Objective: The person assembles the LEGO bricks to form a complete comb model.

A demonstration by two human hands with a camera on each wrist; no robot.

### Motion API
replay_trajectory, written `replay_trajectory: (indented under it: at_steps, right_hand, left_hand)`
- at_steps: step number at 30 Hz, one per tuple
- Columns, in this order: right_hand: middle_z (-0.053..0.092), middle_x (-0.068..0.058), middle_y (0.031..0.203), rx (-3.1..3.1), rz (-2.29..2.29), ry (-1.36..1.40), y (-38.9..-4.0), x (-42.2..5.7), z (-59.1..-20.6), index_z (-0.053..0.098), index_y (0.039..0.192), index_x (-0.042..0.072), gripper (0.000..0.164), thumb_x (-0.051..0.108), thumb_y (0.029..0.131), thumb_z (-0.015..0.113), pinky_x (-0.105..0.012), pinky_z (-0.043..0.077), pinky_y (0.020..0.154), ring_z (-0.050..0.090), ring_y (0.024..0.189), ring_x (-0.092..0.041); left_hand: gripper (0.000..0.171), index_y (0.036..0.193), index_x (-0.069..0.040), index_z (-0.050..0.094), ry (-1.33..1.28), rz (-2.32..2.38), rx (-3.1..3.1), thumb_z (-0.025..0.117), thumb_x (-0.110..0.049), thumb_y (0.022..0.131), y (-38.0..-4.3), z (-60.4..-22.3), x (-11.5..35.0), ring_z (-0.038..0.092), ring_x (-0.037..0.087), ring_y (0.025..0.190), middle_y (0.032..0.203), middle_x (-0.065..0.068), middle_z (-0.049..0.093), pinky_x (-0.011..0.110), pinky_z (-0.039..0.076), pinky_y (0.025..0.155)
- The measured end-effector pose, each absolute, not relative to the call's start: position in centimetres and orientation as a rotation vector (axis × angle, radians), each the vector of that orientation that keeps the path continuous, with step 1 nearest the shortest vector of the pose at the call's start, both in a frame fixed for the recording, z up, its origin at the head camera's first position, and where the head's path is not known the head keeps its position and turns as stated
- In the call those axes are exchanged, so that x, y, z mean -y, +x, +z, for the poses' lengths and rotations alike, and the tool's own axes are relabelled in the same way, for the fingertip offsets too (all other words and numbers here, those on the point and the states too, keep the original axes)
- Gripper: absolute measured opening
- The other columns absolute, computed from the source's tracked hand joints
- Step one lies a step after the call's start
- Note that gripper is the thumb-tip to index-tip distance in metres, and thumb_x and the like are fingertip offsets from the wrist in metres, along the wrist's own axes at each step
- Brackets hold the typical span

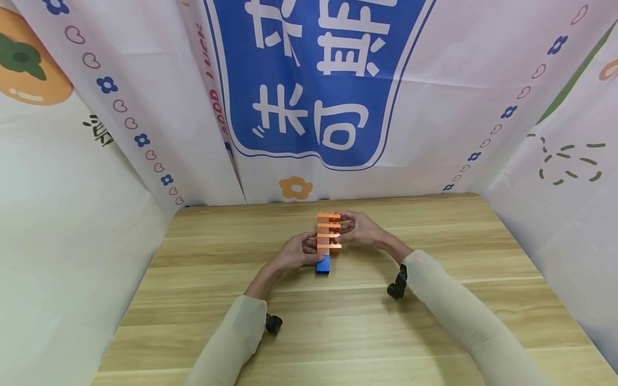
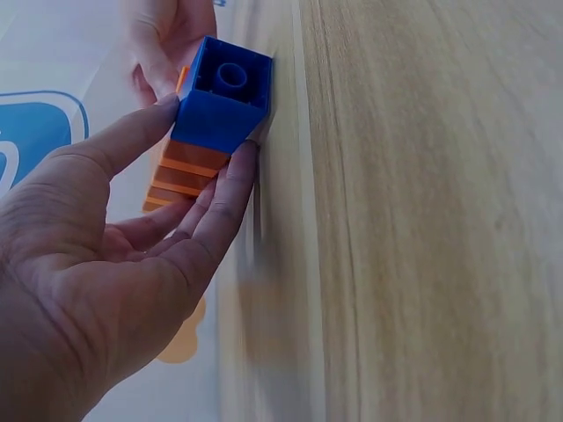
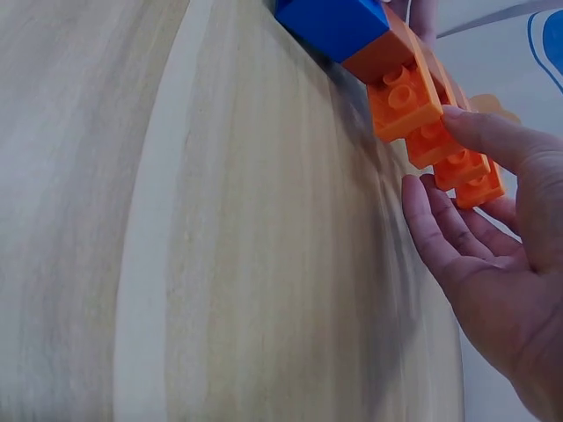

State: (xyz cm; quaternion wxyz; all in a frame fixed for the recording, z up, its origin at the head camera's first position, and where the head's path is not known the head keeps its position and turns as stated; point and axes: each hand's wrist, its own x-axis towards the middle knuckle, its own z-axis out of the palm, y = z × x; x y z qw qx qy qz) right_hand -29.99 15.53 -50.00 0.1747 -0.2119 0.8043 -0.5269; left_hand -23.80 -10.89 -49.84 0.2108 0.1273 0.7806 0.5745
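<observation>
A toy building-brick stack (image 1: pixel 323 241) is held between both hands, lying lengthwise away from me. A blue brick (image 2: pixel 218 121) forms its near end, with the hollow underside and round tube facing back. Beyond it run several orange bricks (image 3: pixel 406 104), some jutting rightward like comb teeth with studs showing. My left hand (image 1: pixel 292 253) grips the stack from the left near the blue end, thumb on one side and fingers on the other. From the right, my right hand (image 1: pixel 363 229) pinches the jutting orange bricks, its thumb against one and its fingers curled around the far end.
The hands work over the far part of a wood-grain table (image 1: pixel 309 332). A printed white cloth (image 1: pixel 415 134) hangs behind the table's back edge, and more cloth stands at both sides. A small black wrist camera (image 1: pixel 397 288) sits by the right sleeve.
</observation>
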Motion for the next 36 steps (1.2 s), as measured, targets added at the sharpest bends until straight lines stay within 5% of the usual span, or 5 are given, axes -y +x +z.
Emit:
replay_trajectory:
  at_steps: [19, 36]
  right_hand:
    - [0.062, -0.023, 0.145, -2.288, -1.415, -0.617, -30.36, -15.41, -50.33, 0.037, 0.159, -0.008, 0.084, 0.009, 0.092, 0.084, -0.045, 0.055, 0.107, 0.066, 0.126, -0.037]
    - [0.066, -0.020, 0.139, -2.412, -1.309, -0.557, -29.54, -15.18, -49.81, 0.047, 0.154, -0.005, 0.077, 0.013, 0.090, 0.086, -0.042, 0.057, 0.103, 0.067, 0.123, -0.033]
  left_hand:
    - [0.051, 0.143, 0.000, 0.060, 0.388, 1.461, -2.234, 0.079, -0.011, 0.097, -23.69, -49.37, 10.57, 0.068, 0.023, 0.105, 0.119, 0.013, 0.071, 0.037, 0.059, 0.094]
    - [0.047, 0.139, 0.000, 0.064, 0.335, 1.433, -2.279, 0.080, -0.013, 0.097, -23.49, -49.31, 10.35, 0.068, 0.023, 0.104, 0.119, 0.013, 0.071, 0.035, 0.059, 0.094]
